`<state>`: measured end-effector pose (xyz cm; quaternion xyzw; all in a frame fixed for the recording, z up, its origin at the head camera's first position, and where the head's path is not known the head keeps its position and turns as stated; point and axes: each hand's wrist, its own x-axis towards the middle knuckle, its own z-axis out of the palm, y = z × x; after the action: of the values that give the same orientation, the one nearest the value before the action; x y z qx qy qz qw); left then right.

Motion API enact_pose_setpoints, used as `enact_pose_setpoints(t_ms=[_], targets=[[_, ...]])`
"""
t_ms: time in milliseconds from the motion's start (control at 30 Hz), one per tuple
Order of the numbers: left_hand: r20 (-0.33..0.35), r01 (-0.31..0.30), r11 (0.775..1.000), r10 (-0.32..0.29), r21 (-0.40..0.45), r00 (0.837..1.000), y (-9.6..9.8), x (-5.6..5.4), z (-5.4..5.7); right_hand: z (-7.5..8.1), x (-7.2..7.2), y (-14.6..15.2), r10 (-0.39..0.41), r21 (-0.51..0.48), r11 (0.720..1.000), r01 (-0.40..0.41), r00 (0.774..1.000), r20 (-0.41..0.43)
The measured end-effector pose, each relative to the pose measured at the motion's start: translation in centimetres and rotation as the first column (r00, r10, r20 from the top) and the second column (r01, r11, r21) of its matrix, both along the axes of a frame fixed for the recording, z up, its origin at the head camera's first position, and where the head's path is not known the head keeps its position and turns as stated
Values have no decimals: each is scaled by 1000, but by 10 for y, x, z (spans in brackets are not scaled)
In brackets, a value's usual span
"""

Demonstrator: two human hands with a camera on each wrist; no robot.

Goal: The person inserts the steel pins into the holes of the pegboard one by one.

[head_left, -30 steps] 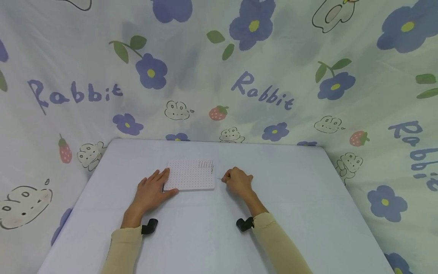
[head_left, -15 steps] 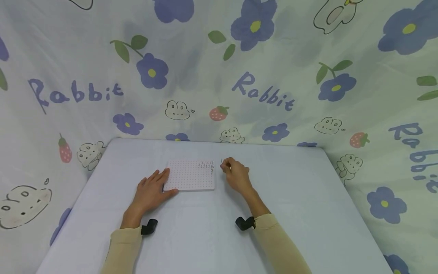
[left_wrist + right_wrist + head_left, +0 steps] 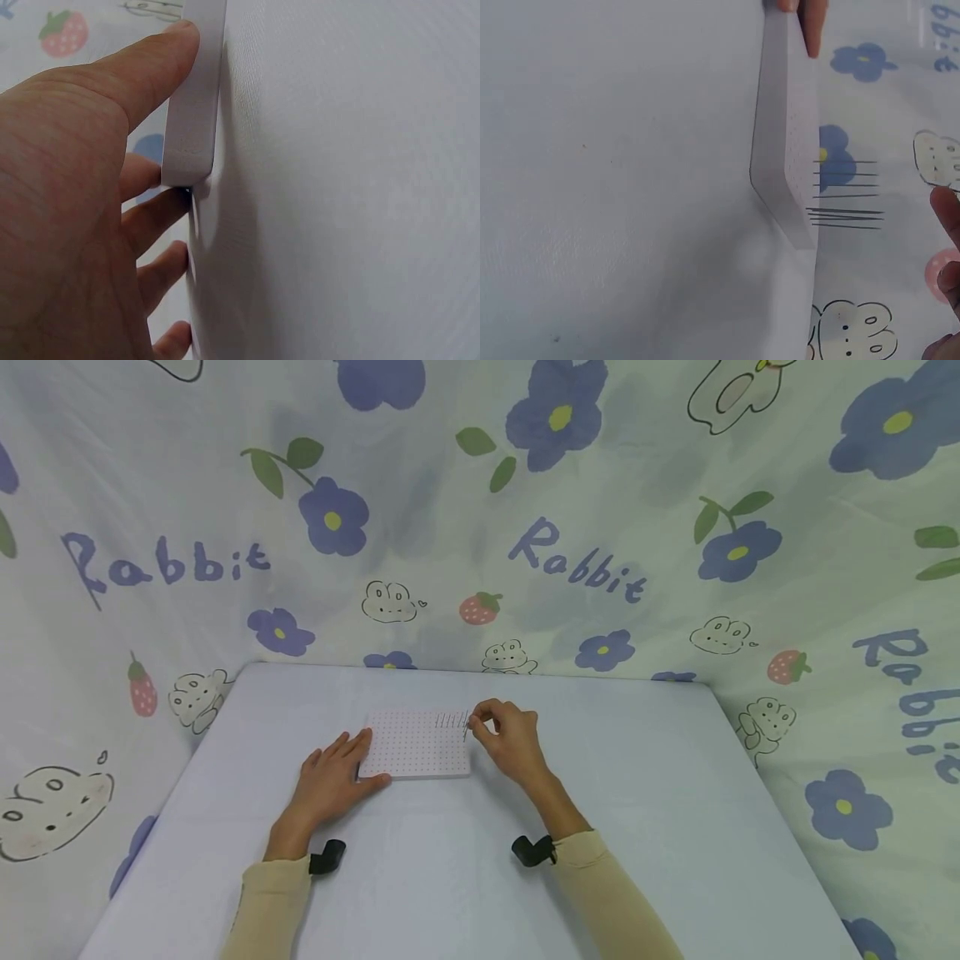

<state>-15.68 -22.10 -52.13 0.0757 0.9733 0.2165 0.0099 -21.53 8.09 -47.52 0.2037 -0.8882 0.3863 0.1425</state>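
Note:
A white board (image 3: 412,747) dotted with small holes lies on the table, its near-left corner beside my left hand (image 3: 333,781). Those fingers are spread and fairly straight; the thumb (image 3: 176,49) rests on the board's front edge, while the other fingers reach along its left side. Several thin dark pins (image 3: 847,185) stand up from the board's far-right part. My right hand (image 3: 513,743) is at that corner, thumb and index fingertips together on a thin pin (image 3: 468,716) beside the standing ones. At the right wrist view's edge, its fingertips (image 3: 943,206) lie past the pins' upper ends.
A white cloth covers the table (image 3: 450,877). Behind it hangs a curtain (image 3: 420,518) printed with flowers, rabbits and strawberries. Black wrist cameras (image 3: 327,857) sit at the sleeve cuffs.
My right hand has moved up and left, from beside the board's right edge to the pins at its far-right corner, carrying a pin. The left hand and the board have stayed put.

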Motion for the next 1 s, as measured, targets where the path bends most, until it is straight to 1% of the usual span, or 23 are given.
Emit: enact_pose_setpoints(t_ms=[100, 233, 467, 700, 1000], targets=[[2, -1, 1000, 1, 1, 1000, 0, 0, 0, -2, 1, -1, 1, 28, 1000, -1, 1000, -10], [3, -2, 1000, 2, 3, 1000, -1, 1, 0, -9, 1, -1, -14, 95, 995, 15, 1000, -12], [4, 3, 1000, -3, -2, 1000, -1, 0, -1, -25, -2, 0, -36, 224, 974, 31, 999, 16], [-2, 6, 1000, -6, 3, 1000, -1, -2, -1, -33, -3, 1, -57, 262, 964, 43, 997, 47], [7, -1, 1000, 1, -7, 1000, -1, -2, -3, -40, -7, 0, -75, 292, 955, 59, 996, 43]])
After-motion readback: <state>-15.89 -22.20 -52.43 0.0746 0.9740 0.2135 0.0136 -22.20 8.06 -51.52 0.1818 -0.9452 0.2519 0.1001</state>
